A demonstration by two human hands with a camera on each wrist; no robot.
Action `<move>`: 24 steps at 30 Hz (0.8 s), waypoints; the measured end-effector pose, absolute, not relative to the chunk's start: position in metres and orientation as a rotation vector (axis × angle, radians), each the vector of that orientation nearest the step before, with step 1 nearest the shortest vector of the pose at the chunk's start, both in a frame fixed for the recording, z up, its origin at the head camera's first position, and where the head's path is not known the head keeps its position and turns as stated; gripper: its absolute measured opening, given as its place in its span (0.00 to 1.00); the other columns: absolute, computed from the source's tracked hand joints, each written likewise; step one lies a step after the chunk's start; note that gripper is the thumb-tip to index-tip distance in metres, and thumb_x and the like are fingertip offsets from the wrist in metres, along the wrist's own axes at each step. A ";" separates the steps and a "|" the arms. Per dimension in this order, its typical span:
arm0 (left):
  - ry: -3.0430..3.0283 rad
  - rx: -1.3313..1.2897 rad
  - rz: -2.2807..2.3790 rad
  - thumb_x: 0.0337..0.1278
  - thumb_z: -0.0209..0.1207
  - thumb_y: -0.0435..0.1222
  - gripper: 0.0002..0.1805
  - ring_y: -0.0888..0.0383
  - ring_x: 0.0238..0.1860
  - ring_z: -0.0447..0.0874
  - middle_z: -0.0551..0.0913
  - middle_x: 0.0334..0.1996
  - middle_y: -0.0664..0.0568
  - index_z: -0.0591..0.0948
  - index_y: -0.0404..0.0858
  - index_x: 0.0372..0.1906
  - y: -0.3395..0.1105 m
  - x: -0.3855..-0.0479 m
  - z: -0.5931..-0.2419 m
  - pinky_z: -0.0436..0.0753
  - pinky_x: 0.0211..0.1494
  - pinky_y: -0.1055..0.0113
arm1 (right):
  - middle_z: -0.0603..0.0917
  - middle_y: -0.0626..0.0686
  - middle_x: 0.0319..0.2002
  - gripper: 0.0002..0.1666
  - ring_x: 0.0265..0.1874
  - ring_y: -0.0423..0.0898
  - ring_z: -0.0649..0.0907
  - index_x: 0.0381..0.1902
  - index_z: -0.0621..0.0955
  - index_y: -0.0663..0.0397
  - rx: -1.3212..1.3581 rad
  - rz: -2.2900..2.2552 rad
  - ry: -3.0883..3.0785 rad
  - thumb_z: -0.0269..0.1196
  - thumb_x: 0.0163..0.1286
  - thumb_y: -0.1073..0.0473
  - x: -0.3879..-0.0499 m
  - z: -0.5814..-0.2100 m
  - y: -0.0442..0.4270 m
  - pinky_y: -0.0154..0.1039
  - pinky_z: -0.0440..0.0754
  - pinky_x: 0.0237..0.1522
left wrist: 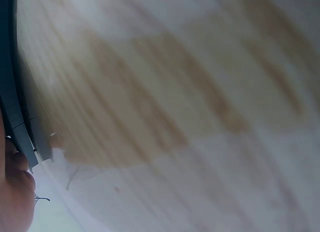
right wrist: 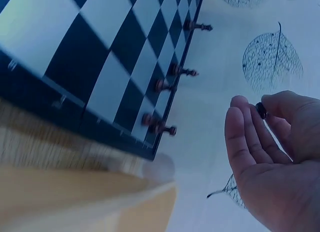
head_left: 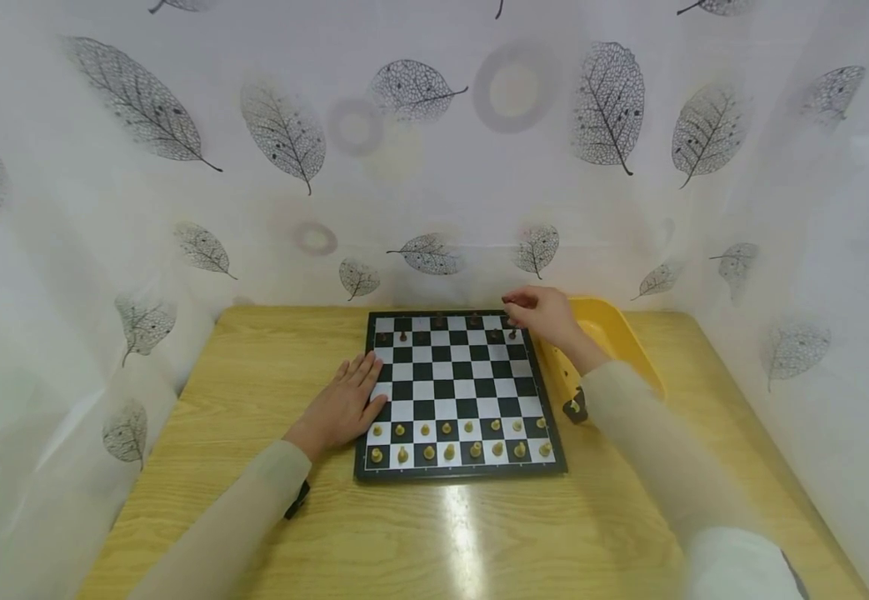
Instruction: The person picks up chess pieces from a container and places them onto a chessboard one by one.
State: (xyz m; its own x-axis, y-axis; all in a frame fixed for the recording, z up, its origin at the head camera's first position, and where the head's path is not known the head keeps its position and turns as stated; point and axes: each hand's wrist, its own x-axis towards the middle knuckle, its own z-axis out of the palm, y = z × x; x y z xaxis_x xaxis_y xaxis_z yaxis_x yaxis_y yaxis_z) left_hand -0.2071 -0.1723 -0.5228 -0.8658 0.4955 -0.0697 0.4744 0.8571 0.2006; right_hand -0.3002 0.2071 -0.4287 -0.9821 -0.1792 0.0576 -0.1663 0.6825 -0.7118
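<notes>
A black-and-white chessboard [head_left: 443,389] lies on the wooden table. My left hand [head_left: 337,408] rests flat at its left edge, fingers spread; in the left wrist view, part of that hand [left wrist: 17,204] shows beside the dark board edge [left wrist: 12,106]. My right hand [head_left: 542,312] is over the far right corner. Between its thumb and fingers it pinches a small dark chess piece [right wrist: 261,110], its type hidden by the grip. Several dark chess pieces [right wrist: 162,128] stand on the far rows. Two rows of yellowish chess pieces [head_left: 449,451] stand on the near side.
A yellow tray [head_left: 647,367] stands right of the board, partly under my right forearm. A small dark object [head_left: 575,407] shows beside the right sleeve. A leaf-patterned white sheet [head_left: 434,183] closes off the back and sides of the table [head_left: 269,358].
</notes>
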 end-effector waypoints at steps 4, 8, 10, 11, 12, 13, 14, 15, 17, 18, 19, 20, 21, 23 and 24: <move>2.914 0.759 0.268 0.84 0.40 0.55 0.40 0.40 0.86 0.47 0.49 0.86 0.39 0.54 0.32 0.84 -0.173 -0.207 -0.523 0.50 0.88 0.43 | 0.91 0.60 0.51 0.18 0.45 0.54 0.89 0.58 0.87 0.58 -0.376 -1.206 2.876 0.65 0.77 0.55 -0.303 -0.427 0.190 0.47 0.89 0.49; 2.916 0.758 0.250 0.84 0.40 0.55 0.40 0.40 0.86 0.46 0.49 0.86 0.39 0.54 0.32 0.84 -0.173 -0.208 -0.525 0.50 0.88 0.43 | 0.90 0.59 0.52 0.19 0.45 0.54 0.87 0.59 0.86 0.58 -0.424 -1.238 2.857 0.65 0.77 0.54 -0.308 -0.427 0.175 0.44 0.88 0.45; 2.915 0.759 0.245 0.84 0.40 0.55 0.40 0.40 0.86 0.46 0.49 0.86 0.39 0.53 0.32 0.84 -0.173 -0.208 -0.525 0.50 0.88 0.43 | 0.89 0.59 0.51 0.19 0.44 0.54 0.87 0.59 0.85 0.58 -0.427 -1.246 2.849 0.64 0.77 0.52 -0.310 -0.428 0.167 0.42 0.86 0.43; 2.913 0.760 0.247 0.84 0.40 0.55 0.40 0.40 0.86 0.46 0.49 0.86 0.39 0.54 0.32 0.84 -0.173 -0.208 -0.525 0.50 0.88 0.43 | 0.89 0.59 0.51 0.19 0.44 0.53 0.86 0.58 0.85 0.57 -0.422 -1.252 2.844 0.64 0.77 0.52 -0.311 -0.428 0.163 0.42 0.86 0.43; 2.911 0.763 0.251 0.84 0.40 0.54 0.40 0.40 0.86 0.47 0.49 0.86 0.39 0.54 0.32 0.84 -0.173 -0.208 -0.524 0.50 0.88 0.43 | 0.89 0.59 0.51 0.19 0.44 0.54 0.86 0.58 0.85 0.58 -0.419 -1.261 2.838 0.64 0.77 0.51 -0.312 -0.428 0.160 0.43 0.86 0.43; 2.909 0.765 0.255 0.85 0.40 0.54 0.39 0.39 0.86 0.47 0.49 0.86 0.38 0.54 0.31 0.84 -0.173 -0.208 -0.524 0.50 0.88 0.42 | 0.89 0.59 0.51 0.19 0.45 0.53 0.86 0.57 0.85 0.57 -0.413 -1.264 2.834 0.64 0.77 0.51 -0.313 -0.429 0.156 0.43 0.87 0.44; 2.907 0.766 0.259 0.85 0.40 0.53 0.39 0.39 0.86 0.46 0.49 0.86 0.38 0.54 0.31 0.84 -0.173 -0.208 -0.523 0.50 0.88 0.42 | 0.88 0.59 0.51 0.19 0.46 0.53 0.86 0.57 0.85 0.57 -0.413 -1.270 2.831 0.63 0.77 0.52 -0.314 -0.430 0.152 0.43 0.87 0.47; 2.907 0.768 0.262 0.85 0.40 0.53 0.39 0.39 0.86 0.47 0.49 0.86 0.38 0.54 0.31 0.84 -0.173 -0.208 -0.523 0.50 0.87 0.42 | 0.88 0.59 0.51 0.18 0.47 0.54 0.86 0.56 0.85 0.57 -0.412 -1.278 2.825 0.64 0.77 0.52 -0.315 -0.430 0.149 0.45 0.87 0.49; 2.904 0.770 0.266 0.85 0.40 0.53 0.39 0.39 0.86 0.46 0.48 0.86 0.38 0.53 0.31 0.84 -0.173 -0.208 -0.522 0.50 0.88 0.42 | 0.88 0.60 0.52 0.17 0.49 0.54 0.86 0.55 0.85 0.58 -0.416 -1.295 2.812 0.64 0.76 0.54 -0.318 -0.431 0.143 0.48 0.86 0.52; 2.904 0.773 0.269 0.85 0.40 0.53 0.39 0.39 0.86 0.46 0.49 0.86 0.38 0.54 0.31 0.84 -0.173 -0.207 -0.522 0.50 0.88 0.42 | 0.88 0.60 0.52 0.16 0.50 0.55 0.85 0.55 0.85 0.59 -0.423 -1.302 2.805 0.64 0.76 0.55 -0.319 -0.432 0.140 0.50 0.86 0.54; 2.905 0.777 0.274 0.85 0.40 0.53 0.39 0.39 0.86 0.47 0.49 0.86 0.37 0.54 0.30 0.84 -0.172 -0.207 -0.522 0.50 0.87 0.42 | 0.88 0.61 0.52 0.16 0.51 0.56 0.85 0.55 0.85 0.59 -0.427 -1.302 2.802 0.64 0.76 0.56 -0.320 -0.433 0.137 0.51 0.86 0.55; 2.906 0.779 0.278 0.85 0.40 0.53 0.39 0.38 0.86 0.47 0.49 0.86 0.37 0.54 0.30 0.84 -0.172 -0.207 -0.522 0.50 0.87 0.42 | 0.88 0.61 0.53 0.17 0.52 0.56 0.85 0.56 0.85 0.60 -0.439 -1.303 2.798 0.64 0.76 0.57 -0.321 -0.433 0.135 0.52 0.85 0.56; 2.906 0.779 0.272 0.85 0.40 0.53 0.39 0.39 0.86 0.47 0.49 0.86 0.37 0.54 0.30 0.84 -0.172 -0.207 -0.522 0.50 0.87 0.42 | 0.88 0.62 0.54 0.17 0.53 0.57 0.85 0.57 0.85 0.61 -0.448 -1.308 2.792 0.64 0.76 0.58 -0.322 -0.433 0.132 0.53 0.85 0.58; 2.906 0.775 0.266 0.85 0.40 0.53 0.39 0.39 0.86 0.46 0.48 0.86 0.38 0.53 0.31 0.84 -0.172 -0.207 -0.522 0.50 0.88 0.42 | 0.87 0.63 0.55 0.18 0.55 0.58 0.85 0.58 0.85 0.62 -0.474 -1.314 2.782 0.63 0.77 0.59 -0.325 -0.435 0.127 0.54 0.84 0.59; 2.906 0.774 0.262 0.85 0.40 0.53 0.39 0.39 0.86 0.46 0.48 0.86 0.38 0.53 0.31 0.84 -0.172 -0.207 -0.522 0.50 0.88 0.42 | 0.87 0.63 0.56 0.18 0.55 0.59 0.85 0.59 0.85 0.62 -0.489 -1.315 2.781 0.63 0.77 0.60 -0.326 -0.436 0.125 0.54 0.84 0.60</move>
